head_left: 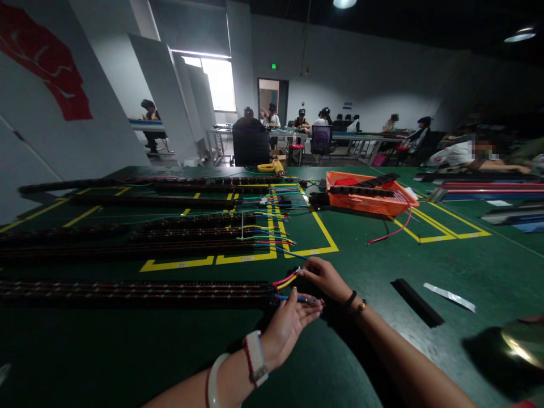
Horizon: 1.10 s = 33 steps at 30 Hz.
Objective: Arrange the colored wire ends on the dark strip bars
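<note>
A long dark strip (136, 290) lies across the green table in front of me, with red, yellow and blue wires (285, 281) coming out of its right end. My right hand (325, 277) pinches the red and yellow wires at that end. My left hand (289, 326), palm up with fingers slightly curled, holds the blue wire and a small metal end piece just below. A white bangle and a striped band sit on my left wrist.
Several more long dark strips (140, 238) with coloured wires lie inside yellow tape boxes further back. An orange basket (369, 195) holds black parts. A black bar (417, 302) and a silver strip (450, 296) lie to the right. People sit at far tables.
</note>
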Each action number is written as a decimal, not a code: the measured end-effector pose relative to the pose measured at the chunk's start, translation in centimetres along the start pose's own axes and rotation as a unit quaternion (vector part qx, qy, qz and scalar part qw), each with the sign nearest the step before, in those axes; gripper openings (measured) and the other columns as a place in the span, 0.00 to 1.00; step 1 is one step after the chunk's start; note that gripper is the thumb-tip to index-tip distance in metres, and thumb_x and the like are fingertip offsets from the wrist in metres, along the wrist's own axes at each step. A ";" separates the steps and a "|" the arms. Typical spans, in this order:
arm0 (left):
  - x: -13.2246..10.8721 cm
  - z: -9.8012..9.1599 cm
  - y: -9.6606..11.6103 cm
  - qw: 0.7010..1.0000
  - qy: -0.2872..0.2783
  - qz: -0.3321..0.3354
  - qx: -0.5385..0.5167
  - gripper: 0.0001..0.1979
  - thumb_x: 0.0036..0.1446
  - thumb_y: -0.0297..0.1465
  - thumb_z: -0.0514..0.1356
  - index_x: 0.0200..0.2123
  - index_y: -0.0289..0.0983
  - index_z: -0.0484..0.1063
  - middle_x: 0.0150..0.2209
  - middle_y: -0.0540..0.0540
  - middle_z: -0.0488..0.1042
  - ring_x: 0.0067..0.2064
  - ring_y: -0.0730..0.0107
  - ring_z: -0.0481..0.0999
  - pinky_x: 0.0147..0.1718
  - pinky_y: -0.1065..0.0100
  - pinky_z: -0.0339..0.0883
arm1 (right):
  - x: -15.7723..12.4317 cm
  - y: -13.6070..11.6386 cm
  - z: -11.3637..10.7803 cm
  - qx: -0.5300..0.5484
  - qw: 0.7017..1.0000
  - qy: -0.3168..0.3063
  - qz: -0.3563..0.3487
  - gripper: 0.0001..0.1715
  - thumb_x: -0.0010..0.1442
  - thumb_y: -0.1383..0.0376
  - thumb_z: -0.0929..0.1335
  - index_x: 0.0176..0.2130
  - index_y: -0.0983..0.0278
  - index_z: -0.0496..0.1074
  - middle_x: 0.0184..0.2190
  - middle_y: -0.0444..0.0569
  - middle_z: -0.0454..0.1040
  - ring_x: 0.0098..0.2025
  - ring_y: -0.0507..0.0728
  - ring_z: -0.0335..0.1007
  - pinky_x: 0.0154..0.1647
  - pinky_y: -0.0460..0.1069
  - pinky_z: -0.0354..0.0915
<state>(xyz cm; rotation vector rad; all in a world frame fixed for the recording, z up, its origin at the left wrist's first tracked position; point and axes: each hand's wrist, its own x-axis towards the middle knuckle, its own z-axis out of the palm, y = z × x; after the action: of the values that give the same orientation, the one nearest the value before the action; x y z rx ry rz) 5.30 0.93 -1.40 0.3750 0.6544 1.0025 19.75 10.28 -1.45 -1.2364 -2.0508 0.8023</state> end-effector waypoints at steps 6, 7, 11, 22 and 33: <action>0.1 -0.3 -0.1 1.000 -0.010 -0.002 -0.001 0.21 0.60 0.43 0.51 0.34 0.30 0.72 0.40 0.33 0.77 0.45 0.59 0.76 0.56 0.54 0.59 | -0.3 0.2 -0.9 0.040 0.997 -0.069 0.019 0.26 0.53 0.45 0.68 0.27 0.66 0.67 0.22 0.42 0.66 0.24 0.48 0.56 0.23 0.44 0.52; 0.1 -0.4 -0.1 1.000 -0.011 -0.004 -0.001 0.21 0.60 0.43 0.50 0.34 0.30 0.72 0.41 0.33 0.77 0.45 0.59 0.76 0.56 0.54 0.59 | -0.4 0.3 -1.2 0.039 0.995 -0.089 0.018 0.26 0.53 0.45 0.68 0.26 0.66 0.67 0.21 0.41 0.65 0.24 0.48 0.56 0.23 0.44 0.51; 0.2 -0.4 0.0 1.000 -0.012 -0.010 -0.002 0.22 0.61 0.42 0.50 0.35 0.29 0.72 0.41 0.33 0.77 0.46 0.59 0.76 0.56 0.55 0.59 | -0.5 0.6 -2.0 0.014 0.989 -0.145 0.022 0.26 0.54 0.46 0.67 0.27 0.67 0.68 0.21 0.41 0.65 0.24 0.48 0.55 0.23 0.43 0.51; 0.2 -0.4 0.0 1.000 -0.009 0.003 -0.019 0.19 0.62 0.40 0.49 0.39 0.30 0.71 0.42 0.37 0.77 0.48 0.61 0.75 0.57 0.57 0.59 | -1.0 -0.9 -4.6 0.005 0.948 -0.314 0.047 0.30 0.52 0.43 0.67 0.26 0.68 0.71 0.19 0.40 0.63 0.21 0.46 0.52 0.21 0.43 0.48; -0.6 0.6 0.5 0.990 -0.034 -0.070 0.119 0.22 0.63 0.41 0.46 0.37 0.27 0.70 0.38 0.31 0.78 0.39 0.59 0.78 0.44 0.58 0.67 | -0.9 -0.8 -3.8 -0.041 0.958 -0.282 0.041 0.29 0.53 0.44 0.66 0.27 0.68 0.70 0.19 0.40 0.62 0.22 0.47 0.52 0.21 0.43 0.48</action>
<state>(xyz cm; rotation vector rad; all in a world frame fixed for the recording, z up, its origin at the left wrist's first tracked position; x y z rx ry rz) 5.14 0.69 -0.45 0.5626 0.7300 0.7762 22.52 9.88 1.42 -1.2427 -2.5117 1.2325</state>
